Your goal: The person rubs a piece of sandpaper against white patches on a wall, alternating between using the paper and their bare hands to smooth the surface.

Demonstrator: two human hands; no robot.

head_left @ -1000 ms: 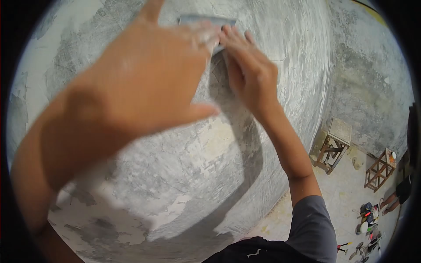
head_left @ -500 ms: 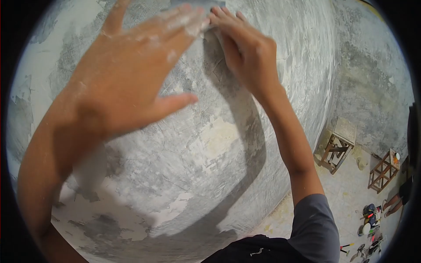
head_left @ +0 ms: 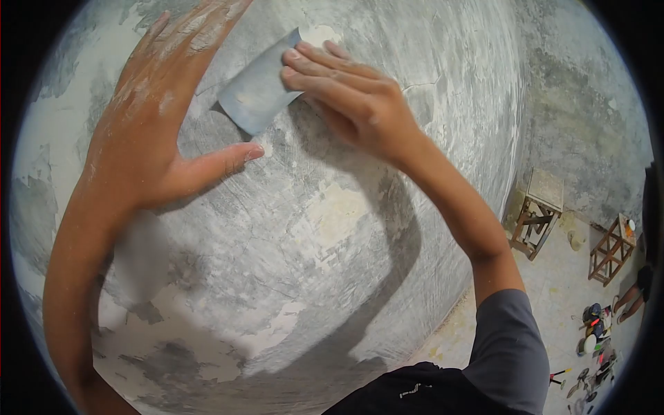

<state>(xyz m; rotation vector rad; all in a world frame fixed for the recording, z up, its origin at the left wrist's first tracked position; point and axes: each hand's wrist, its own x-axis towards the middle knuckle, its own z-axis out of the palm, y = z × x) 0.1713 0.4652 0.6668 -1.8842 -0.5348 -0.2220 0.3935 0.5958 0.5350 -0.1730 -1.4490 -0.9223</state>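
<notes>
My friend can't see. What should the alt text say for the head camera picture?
A person's right hand has its fingers on a curved blue-grey sheet against a patchy grey wall; the left hand is spread nearby. Two wooden stools stand on the floor beyond.

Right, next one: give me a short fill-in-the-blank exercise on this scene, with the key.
1. The fingers of the person's ____ hand lie on a blue-grey rectangular sheet.
2. The other hand, dusted white and spread at the mottled grey wall, holds ____.
3. The number of small wooden stools on the pale floor is ____.

Missing words: right; nothing; two
</notes>
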